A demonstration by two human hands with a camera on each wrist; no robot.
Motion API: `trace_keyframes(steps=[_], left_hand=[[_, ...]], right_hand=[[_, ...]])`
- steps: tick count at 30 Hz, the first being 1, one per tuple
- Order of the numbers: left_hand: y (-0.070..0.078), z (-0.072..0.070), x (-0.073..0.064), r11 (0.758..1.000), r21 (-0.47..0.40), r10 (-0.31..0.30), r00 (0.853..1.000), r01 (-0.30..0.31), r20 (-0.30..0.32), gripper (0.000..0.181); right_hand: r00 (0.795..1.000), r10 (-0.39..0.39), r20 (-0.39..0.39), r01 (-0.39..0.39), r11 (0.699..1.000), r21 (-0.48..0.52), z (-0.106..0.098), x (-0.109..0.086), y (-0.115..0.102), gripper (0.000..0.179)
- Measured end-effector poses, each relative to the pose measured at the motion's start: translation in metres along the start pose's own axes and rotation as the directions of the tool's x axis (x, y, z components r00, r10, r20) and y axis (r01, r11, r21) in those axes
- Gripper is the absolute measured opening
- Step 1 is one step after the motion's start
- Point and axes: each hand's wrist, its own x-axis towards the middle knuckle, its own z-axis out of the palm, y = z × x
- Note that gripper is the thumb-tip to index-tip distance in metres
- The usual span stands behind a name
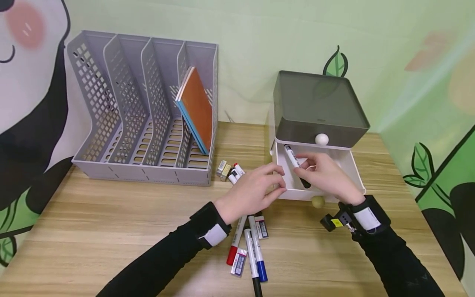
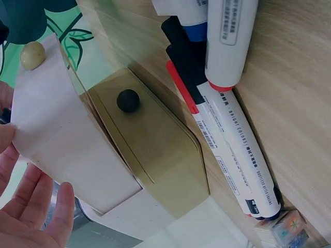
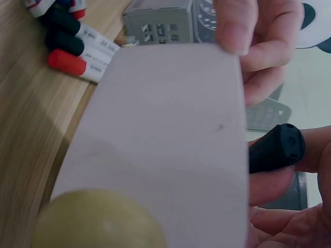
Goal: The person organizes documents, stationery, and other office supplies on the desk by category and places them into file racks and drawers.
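Note:
In my right hand (image 1: 326, 173) is a white marker (image 1: 291, 156) with a black cap, pinched between thumb and fingers. It slants over the inside of the pulled-out white drawer (image 1: 297, 194), cap end toward the drawer front. My left hand (image 1: 256, 187) rests its fingertips at the drawer's front left corner. In the left wrist view, the fingers of that hand (image 2: 31, 212) are loosely spread beside the drawer wall. From the right wrist, the marker's black cap (image 3: 276, 147) shows beyond the drawer front (image 3: 155, 119), which hides part of the right hand.
A dark upper drawer box (image 1: 320, 103) with a white knob stands above the drawer. Below my left hand lie several markers (image 1: 250, 251) and erasers (image 1: 238, 262). More markers (image 1: 238, 169) lie partly hidden behind it. A grey file rack (image 1: 141, 173) holds an orange notebook (image 1: 198, 109).

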Motion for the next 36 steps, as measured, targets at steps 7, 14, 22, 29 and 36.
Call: trace_keyframes(steps=[7,14,22,29,36], left_hand=[[0.0,0.001,0.0,0.999,-0.035,-0.006,1.0,0.006,-0.017,0.013],[0.0,0.001,0.001,0.999,-0.053,-0.005,1.0,0.004,-0.021,0.013],[0.001,0.0,-0.002,0.999,-0.045,-0.017,1.0,0.017,-0.013,0.013],[0.006,-0.004,-0.01,0.998,-0.045,-0.055,0.998,0.054,-0.043,0.013],[0.011,-0.01,-0.028,0.981,0.013,-0.191,0.981,0.192,-0.044,0.015]], right_hand=[[0.999,0.016,0.041,-0.017,1.0,0.013,0.007,0.013,0.002,0.049],[0.997,0.026,0.077,-0.026,1.0,0.002,0.014,0.015,0.005,0.051],[0.998,-0.04,0.057,0.039,0.999,0.019,0.016,0.009,0.003,0.047],[0.973,-0.173,-0.155,0.175,0.985,0.0,0.022,-0.005,-0.007,0.033],[0.903,-0.198,-0.382,0.272,0.95,0.151,0.037,-0.028,-0.016,0.02]])
